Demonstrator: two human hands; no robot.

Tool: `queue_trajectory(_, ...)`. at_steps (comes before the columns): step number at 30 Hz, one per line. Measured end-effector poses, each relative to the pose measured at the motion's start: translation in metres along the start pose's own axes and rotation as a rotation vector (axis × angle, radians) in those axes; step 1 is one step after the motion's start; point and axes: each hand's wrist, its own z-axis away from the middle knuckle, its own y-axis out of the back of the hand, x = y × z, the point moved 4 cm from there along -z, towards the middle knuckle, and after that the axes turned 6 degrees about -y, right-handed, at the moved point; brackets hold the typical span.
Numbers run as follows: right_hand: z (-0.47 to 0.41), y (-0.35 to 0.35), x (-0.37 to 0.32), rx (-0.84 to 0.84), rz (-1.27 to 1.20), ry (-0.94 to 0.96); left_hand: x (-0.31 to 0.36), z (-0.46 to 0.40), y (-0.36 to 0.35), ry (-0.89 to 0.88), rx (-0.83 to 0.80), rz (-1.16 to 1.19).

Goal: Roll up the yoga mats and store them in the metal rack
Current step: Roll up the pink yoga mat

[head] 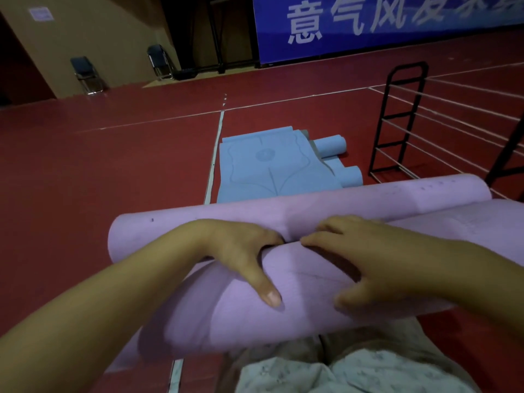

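Both the left hand [243, 251] and right hand [365, 259] grasp 1 purple mat roll [297, 282], which may loosen if either grip slackens.

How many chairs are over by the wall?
2. One chair stands at the far left against the tan wall; the other chair is further right, near the dark doorway. More may be hidden out of view.
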Motion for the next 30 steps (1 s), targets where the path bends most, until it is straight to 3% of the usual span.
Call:
queue_trajectory(3, -0.001, -0.027, -0.010, 0.183, 0.126, 0.006, 0.002, 0.001, 0.002, -0.028, -0.026, 0.074)
queue_trajectory(8, -0.005, -0.027, -0.003, 0.293, 0.097, -0.057, 0.000, 0.002, -0.001, -0.025, 0.011, 0.123)
queue_trajectory(11, -0.008, -0.026, -0.002, 0.217, 0.047, -0.009, -0.001, 0.008, 0.002, -0.010, 0.046, 0.093)
queue_trajectory(18, -0.025, -0.004, 0.006, 0.158, -0.048, 0.001, 0.040, 0.041, -0.004, -0.106, 0.505, -0.384)
queue_trajectory(22, -0.037, 0.004, 0.012, 0.126, -0.075, -0.005, 0.047, 0.026, -0.039, -0.027, 0.579, -0.647)
queue_trajectory(27, -0.044, 0.008, 0.016, 0.098, -0.096, -0.013, 0.035, 0.014, -0.033, -0.009, 0.598, -0.611)
queue_trajectory(30, -0.044, 0.008, 0.013, 0.091, -0.075, -0.017, 0.033, 0.019, -0.010, -0.040, 0.581, -0.429)
